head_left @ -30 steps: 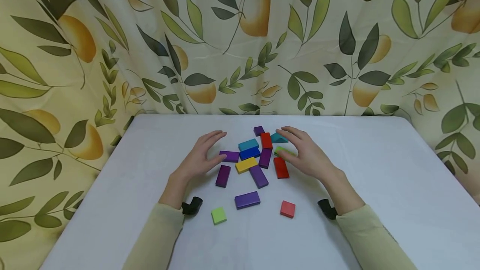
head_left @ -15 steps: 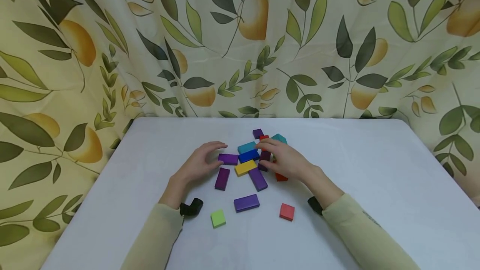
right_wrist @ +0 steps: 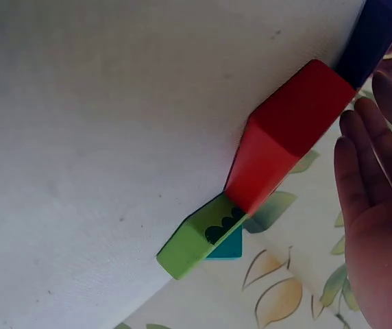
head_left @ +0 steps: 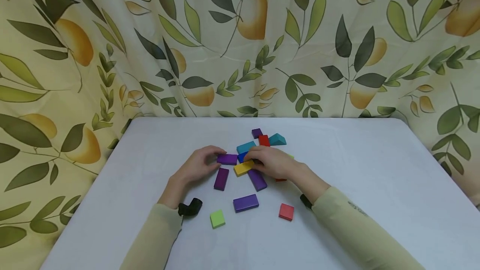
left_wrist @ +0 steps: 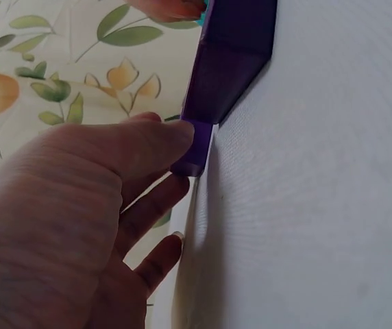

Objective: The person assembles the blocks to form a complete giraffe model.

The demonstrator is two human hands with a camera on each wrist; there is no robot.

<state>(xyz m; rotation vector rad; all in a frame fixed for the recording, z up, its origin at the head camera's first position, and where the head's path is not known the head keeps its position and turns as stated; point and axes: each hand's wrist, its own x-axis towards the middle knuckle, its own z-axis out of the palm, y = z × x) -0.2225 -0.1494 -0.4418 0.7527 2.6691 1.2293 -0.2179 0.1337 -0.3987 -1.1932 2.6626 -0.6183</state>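
Observation:
My left hand (head_left: 201,164) pinches the left end of a flat purple block (head_left: 227,159); in the left wrist view the thumb lies against that purple block (left_wrist: 194,147), with fingers on its far side. Over the middle of the pile, my right hand (head_left: 275,161) reaches left. Its fingertips and thumb hang around a blue block (head_left: 242,156) and a yellow block (head_left: 242,169), partly covering the blue one. The right wrist view shows this hand (right_wrist: 384,185) with loosely extended fingers beside a red block (right_wrist: 292,130); I see no block firmly held.
A teal block (head_left: 245,147), a small purple block (head_left: 256,133), a red block (head_left: 264,140) and a teal wedge (head_left: 277,139) lie behind. In front are a maroon block (head_left: 221,179), purple blocks (head_left: 246,203), a lime square (head_left: 217,219) and a red square (head_left: 286,212).
My right hand has moved left and nearer, from the pile's right side to the yellow and blue blocks. My left hand has drawn its thumb and fingers in on the purple block.

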